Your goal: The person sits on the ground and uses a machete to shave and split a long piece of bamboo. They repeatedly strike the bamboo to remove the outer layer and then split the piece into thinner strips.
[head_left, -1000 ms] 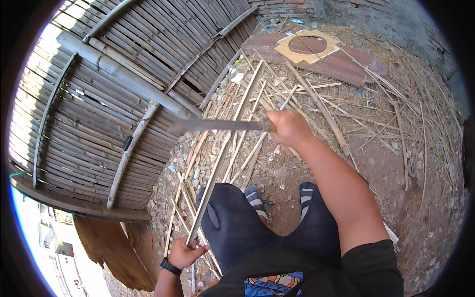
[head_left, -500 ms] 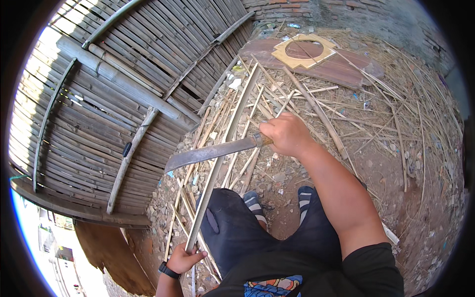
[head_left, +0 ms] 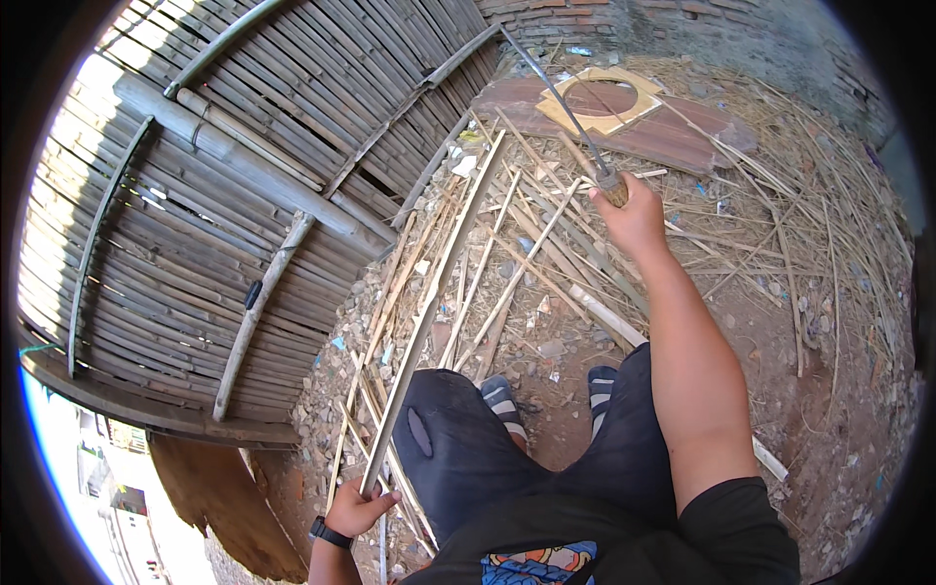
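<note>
My left hand point(head_left: 357, 509), low at the left beside my knee, is closed on the near end of a long split bamboo strip point(head_left: 413, 341). The strip slants away to the far side, above the ground litter. Out ahead on the right, my right hand point(head_left: 634, 219) grips the wooden handle of a machete point(head_left: 558, 96). Its blade is seen nearly edge-on as a thin dark line, tipped up toward the far left and apart from the strip. Part of the handle is hidden by my fingers.
Bamboo sticks point(head_left: 517, 278) and dry slivers litter the stony ground around my feet. A slatted bamboo wall point(head_left: 234, 166) rises on the left. Farther off, a yellowish wooden frame point(head_left: 624, 122) with a round hole lies on a brown board point(head_left: 517, 105), before a brick wall point(head_left: 682, 39).
My right hand has swung the machete up and away to the right, off the bamboo strip it crossed before. My left hand stays nearly in place, still holding the strip.
</note>
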Demonstrator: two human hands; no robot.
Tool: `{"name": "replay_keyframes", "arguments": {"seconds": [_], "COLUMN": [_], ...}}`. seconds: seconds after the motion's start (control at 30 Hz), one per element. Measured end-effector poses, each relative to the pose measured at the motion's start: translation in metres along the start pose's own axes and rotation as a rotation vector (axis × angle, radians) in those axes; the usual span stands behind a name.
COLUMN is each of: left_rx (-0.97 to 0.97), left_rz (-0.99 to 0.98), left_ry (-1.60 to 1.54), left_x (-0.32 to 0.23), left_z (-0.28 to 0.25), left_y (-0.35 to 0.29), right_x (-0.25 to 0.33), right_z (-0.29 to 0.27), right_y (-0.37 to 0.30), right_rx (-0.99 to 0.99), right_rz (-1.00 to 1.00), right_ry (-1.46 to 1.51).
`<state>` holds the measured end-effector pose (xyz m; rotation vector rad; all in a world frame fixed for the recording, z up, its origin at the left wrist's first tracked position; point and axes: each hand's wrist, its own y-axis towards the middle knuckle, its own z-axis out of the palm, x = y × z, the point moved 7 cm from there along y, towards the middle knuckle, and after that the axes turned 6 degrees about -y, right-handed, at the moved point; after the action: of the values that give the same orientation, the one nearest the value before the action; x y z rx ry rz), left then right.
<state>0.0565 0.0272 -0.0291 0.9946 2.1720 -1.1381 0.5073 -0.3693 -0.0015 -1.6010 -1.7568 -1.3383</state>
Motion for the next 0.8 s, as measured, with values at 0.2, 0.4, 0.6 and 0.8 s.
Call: {"name": "replay_keyframes", "arguments": {"seconds": [0.2, 0.4, 0.6, 0.8], "left_rx": [-0.100, -0.157, -0.036, 0.048], "left_rz": [0.170, 0.222, 0.149, 0.090], "left_ry": [0.139, 0.168, 0.089, 0.001], "left_x": [-0.041, -0.074, -0.079, -0.081], "left_z": [0.001, 0.013, 0.024, 0.027], "left_y": [0.009, 0.016, 0.029, 0.030], "right_x": [0.043, 0.093, 0.125, 0.117], "right_z": [0.008, 0.034, 0.059, 0.062], "right_y": [-0.019, -0.067, -0.115, -0.104], "right_rx": [0.242, 0.305, 0.369, 0.375], "right_rz": [-0.279, -0.753, -0.987, -0.938], "right_ry": [-0.049, -0.119, -0.127, -0.127]}}
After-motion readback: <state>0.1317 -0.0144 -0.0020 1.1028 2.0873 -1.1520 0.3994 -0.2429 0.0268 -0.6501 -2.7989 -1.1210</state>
